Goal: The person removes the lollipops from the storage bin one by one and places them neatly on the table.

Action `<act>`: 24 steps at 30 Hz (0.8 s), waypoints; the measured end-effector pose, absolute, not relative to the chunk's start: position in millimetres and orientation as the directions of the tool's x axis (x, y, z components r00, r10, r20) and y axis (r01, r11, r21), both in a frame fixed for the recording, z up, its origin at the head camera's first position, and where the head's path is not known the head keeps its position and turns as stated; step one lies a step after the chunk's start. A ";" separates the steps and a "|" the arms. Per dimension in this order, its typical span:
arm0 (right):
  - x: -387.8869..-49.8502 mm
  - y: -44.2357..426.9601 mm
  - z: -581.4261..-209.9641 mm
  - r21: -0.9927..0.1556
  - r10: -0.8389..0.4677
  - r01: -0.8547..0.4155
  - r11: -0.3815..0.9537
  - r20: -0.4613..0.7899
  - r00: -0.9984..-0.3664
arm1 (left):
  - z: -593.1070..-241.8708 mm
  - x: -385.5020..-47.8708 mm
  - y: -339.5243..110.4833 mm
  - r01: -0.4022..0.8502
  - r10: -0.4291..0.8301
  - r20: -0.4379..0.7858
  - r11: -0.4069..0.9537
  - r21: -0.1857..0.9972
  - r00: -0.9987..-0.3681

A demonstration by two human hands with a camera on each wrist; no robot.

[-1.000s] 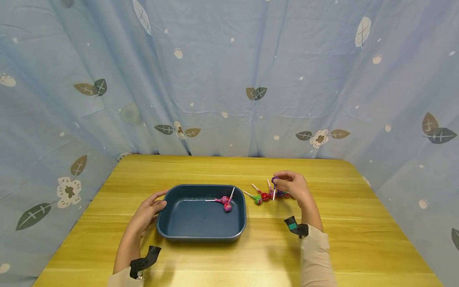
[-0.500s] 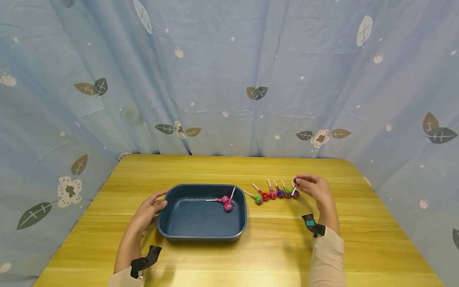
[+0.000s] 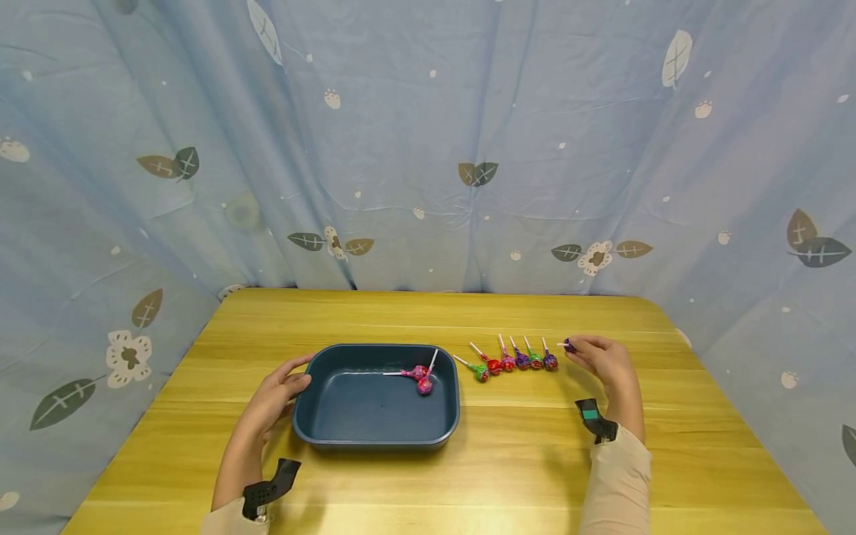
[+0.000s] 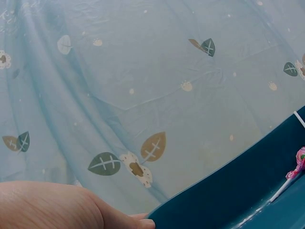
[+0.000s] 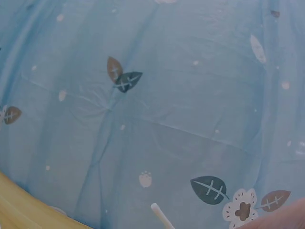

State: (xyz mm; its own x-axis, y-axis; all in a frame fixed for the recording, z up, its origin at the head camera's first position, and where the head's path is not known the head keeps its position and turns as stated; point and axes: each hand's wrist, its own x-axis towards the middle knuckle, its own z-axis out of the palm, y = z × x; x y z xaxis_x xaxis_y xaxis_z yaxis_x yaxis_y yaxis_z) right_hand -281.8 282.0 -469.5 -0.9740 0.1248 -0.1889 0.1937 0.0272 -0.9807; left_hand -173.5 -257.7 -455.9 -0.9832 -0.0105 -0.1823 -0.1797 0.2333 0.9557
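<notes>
My right hand (image 3: 605,362) pinches a purple-wrapped lollipop (image 3: 570,346) by its head, just right of a row of lollipops. Its white stick points left; in the right wrist view the tip of a white stick (image 5: 162,215) shows at the bottom edge. The row holds several wrapped lollipops, from a green one (image 3: 481,373) at the left to a dark purple one (image 3: 550,362) at the right. My left hand (image 3: 274,397) touches the left end of a dark blue tray (image 3: 376,444), thumb and forefinger at its outer rim. Two pink lollipops (image 3: 421,375) lie inside the tray.
A yellow wood-grain table (image 3: 521,461) carries everything. Behind it hangs a light blue curtain (image 3: 401,148) with leaf and flower prints, close to the table's back edge. Each wrist wears a black camera mount (image 3: 597,421).
My right hand has moved right with the purple lollipop, from above the row to beyond its right end. The lollipop's stick has turned from pointing down to pointing left. My left hand stays put.
</notes>
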 end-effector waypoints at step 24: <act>-251.6 271.2 -445.3 -0.926 0.112 0.358 0.116 -0.346 -0.932 | -455.7 -173.4 -258.1 -0.178 -0.015 -0.179 0.237 0.955 -0.984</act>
